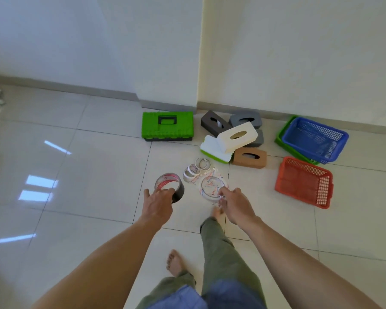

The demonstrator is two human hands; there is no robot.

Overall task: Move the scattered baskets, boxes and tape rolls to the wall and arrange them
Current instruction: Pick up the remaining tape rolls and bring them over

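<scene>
Toolbox, boxes and baskets lie by the wall, jumbled, not yet arranged; left hand grips a black roll, right hand pinches a clear roll, both short of the wall; small rolls lie nearer it.

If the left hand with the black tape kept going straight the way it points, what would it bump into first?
Probably the small white tape rolls on the floor, just ahead of the left hand and its black tape roll. Height is unclear, so it may pass above them.
</scene>
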